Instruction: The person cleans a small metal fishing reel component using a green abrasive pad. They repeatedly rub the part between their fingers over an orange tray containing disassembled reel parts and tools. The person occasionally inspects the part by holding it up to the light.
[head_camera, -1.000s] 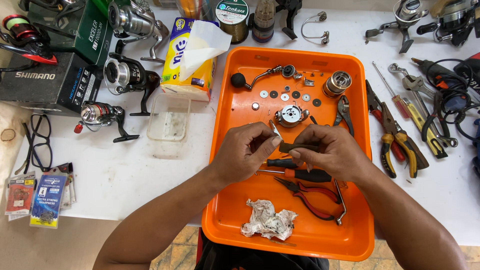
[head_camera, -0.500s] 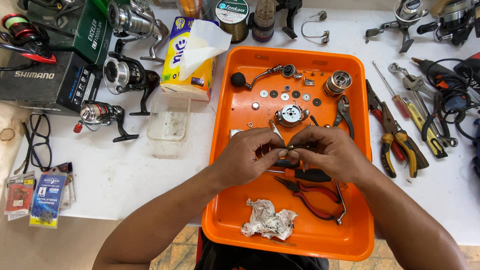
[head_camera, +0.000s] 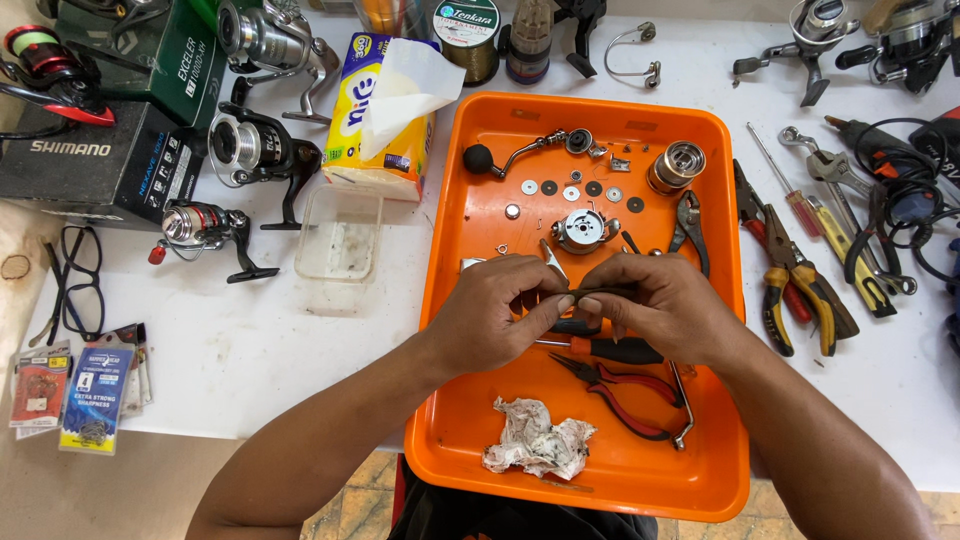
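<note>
White bench (head_camera: 250, 340) carries an orange tray (head_camera: 470, 440) that corrals loose parts; left hand (head_camera: 497, 310) and right hand (head_camera: 665, 305) pinch a dark rod (head_camera: 600, 293) between closed fingers.

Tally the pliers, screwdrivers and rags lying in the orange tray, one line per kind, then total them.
Pliers: 2 (red-handled pair, dark pair)
Screwdriver in plain view: 1
Crumpled rag: 1
Total: 4
</note>
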